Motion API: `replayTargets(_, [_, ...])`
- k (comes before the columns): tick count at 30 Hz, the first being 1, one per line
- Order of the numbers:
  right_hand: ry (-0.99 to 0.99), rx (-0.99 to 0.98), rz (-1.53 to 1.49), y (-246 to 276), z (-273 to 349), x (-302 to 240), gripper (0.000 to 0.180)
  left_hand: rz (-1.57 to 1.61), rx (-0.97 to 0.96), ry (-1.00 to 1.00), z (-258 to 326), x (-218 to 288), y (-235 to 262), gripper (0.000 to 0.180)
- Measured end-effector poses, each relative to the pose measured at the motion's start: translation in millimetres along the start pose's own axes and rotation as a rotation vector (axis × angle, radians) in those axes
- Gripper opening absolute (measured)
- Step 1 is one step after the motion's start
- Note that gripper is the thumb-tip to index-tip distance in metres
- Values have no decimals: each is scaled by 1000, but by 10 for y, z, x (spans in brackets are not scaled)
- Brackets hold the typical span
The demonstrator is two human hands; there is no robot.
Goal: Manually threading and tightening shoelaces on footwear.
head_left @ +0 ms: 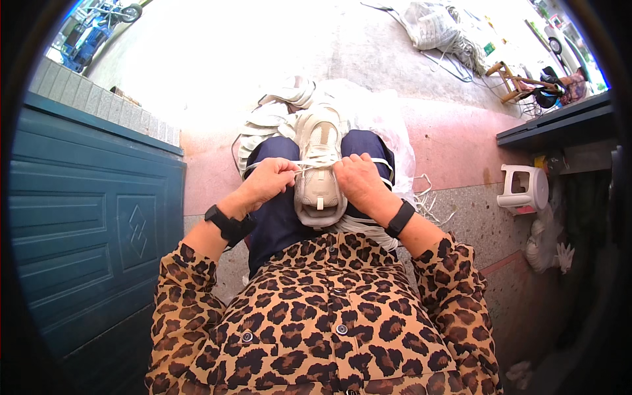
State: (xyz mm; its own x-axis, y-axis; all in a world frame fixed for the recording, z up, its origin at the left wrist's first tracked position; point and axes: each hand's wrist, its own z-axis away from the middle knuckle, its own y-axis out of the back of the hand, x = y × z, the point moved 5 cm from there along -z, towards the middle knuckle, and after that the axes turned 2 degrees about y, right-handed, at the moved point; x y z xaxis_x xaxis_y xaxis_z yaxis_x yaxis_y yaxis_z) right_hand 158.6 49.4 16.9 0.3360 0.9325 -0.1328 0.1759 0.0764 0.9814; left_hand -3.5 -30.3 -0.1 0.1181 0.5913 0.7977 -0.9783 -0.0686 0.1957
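A beige and white shoe (320,191) rests between my knees, its tongue end toward me and its toe pointing away. White shoelace (312,162) crosses its upper, and loose lengths trail over both thighs. At the shoe's left side, my left hand (268,179) pinches a lace end between thumb and fingertips. My right hand (362,183) is closed at the shoe's right edge, fingers curled on the lace there. Its fingertips are partly hidden.
More pale shoe pieces (263,125) lie in a heap beyond my knees, beside clear plastic (394,125). Loose white laces (429,205) hang at my right. A blue door (99,210) stands left; a white stool (525,188) and wooden chair (505,82) are right.
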Motion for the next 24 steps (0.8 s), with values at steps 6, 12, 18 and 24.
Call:
replayTargets(6, [-201, 56, -35, 62, 76, 104, 2, -177, 165, -215, 39, -48, 30, 22])
replayTargets(12, [-214, 120, -49, 67, 89, 89, 7, -513, 305, -255, 7, 59, 28, 18])
replayTargets(18, [-230, 136, -53, 111, 80, 75, 10, -705, 396, -561, -47, 154, -147, 16])
replayTargets(24, [-247, 51, 35, 229, 100, -58, 20, -1065, 639, -628, 206, 307, -231, 16])
